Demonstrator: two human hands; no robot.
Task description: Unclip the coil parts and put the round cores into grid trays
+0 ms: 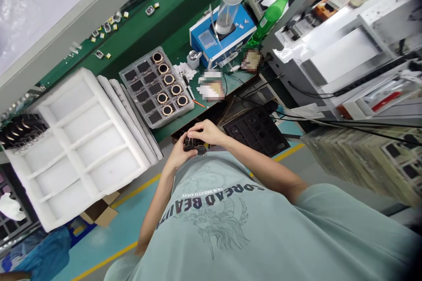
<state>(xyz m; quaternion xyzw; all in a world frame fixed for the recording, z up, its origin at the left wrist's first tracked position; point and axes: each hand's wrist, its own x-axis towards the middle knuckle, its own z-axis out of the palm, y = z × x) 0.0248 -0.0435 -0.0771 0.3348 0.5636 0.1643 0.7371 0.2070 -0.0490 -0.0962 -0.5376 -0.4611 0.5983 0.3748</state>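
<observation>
Close to my body at the bench's front edge, my left hand is closed around a small dark assembly. A black binder clip with thin metal handles shows between its fingers and thumb, and a round dark watch part sticks out beside the thumb. My right hand reaches in from the right, its fingertips pinched at the clip's handles. The fingers partly hide how the clip sits on the part. Ahead on the bench is a clear compartment tray with dark squares and several copper-rimmed round parts.
White foam trays stand at the left, with many binder clips beside them. A blue box carries a clear cylinder; a green bottle lies near it. A black tray sits below the bench at right. Tweezers and a pen-like tool lie near the tray.
</observation>
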